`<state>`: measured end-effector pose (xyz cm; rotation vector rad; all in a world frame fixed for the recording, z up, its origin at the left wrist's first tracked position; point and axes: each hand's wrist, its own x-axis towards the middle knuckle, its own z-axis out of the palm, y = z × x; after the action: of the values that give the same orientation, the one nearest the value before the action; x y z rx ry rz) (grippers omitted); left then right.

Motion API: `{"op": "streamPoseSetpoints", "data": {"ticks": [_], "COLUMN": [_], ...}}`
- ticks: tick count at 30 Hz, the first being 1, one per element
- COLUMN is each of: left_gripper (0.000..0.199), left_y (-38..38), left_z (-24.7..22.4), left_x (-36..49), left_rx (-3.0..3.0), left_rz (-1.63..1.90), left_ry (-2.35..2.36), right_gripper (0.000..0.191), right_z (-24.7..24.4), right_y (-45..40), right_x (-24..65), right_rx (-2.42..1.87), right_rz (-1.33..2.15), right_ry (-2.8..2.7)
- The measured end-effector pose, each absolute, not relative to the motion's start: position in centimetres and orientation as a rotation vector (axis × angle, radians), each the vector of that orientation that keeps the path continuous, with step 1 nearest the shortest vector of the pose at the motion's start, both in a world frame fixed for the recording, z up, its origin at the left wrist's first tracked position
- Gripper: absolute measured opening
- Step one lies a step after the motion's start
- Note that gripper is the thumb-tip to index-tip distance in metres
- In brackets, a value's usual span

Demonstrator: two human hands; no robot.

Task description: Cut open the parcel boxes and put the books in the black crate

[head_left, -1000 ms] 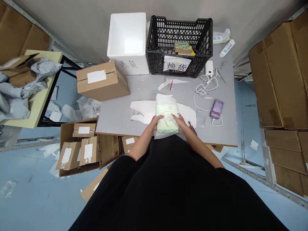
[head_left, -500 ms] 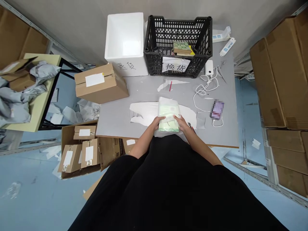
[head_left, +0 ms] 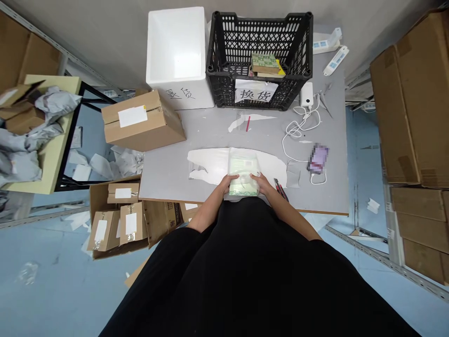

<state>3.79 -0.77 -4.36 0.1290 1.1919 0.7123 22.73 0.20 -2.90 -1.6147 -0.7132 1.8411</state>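
A pale green book-shaped packet [head_left: 243, 171] in a clear or whitish wrap lies near the table's front edge, close to my body. My left hand [head_left: 226, 183] grips its left side, thumb on top. On the opposite side my right hand [head_left: 262, 182] holds the right edge, with the thumb over the wrap. Beneath the packet spreads a torn white sheet [head_left: 206, 164]. A red and black box cutter [head_left: 280, 189] rests just right of my right hand. The fingers under the packet are hidden.
Along the back stand a white foam box [head_left: 180, 96] and a black crate [head_left: 224, 91] with books inside. A carton [head_left: 140, 122] sits at the left edge. To the right are a phone [head_left: 318, 158], white cables and a power strip [head_left: 336, 61]. An open box of cartons [head_left: 91, 199] stands below left.
The packet lies flatter and its wrap looks smoother. Both hands have shifted slightly outward to its sides, and more of the box cutter shows. The camera view has shifted a little.
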Motion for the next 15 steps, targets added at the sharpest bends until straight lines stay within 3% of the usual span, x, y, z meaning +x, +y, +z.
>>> {"op": "streamPoseSetpoints", "data": {"ticks": [10, 15], "left_gripper": [0.050, 0.049], "left_y": [-0.3, -0.2], "left_z": [-5.3, -6.5], "left_x": [3.3, 3.2], "left_rx": [0.114, 0.218], "left_rz": [0.692, 0.671], "left_ry": [1.207, 1.339], "right_gripper": [0.048, 0.045], "right_z": [-4.6, -6.2], "right_y": [0.7, 0.2], "right_x": [22.9, 22.6], "right_rx": [-1.493, -1.721], "right_rz": [1.989, 1.857], "right_ry": [-0.584, -0.601]}}
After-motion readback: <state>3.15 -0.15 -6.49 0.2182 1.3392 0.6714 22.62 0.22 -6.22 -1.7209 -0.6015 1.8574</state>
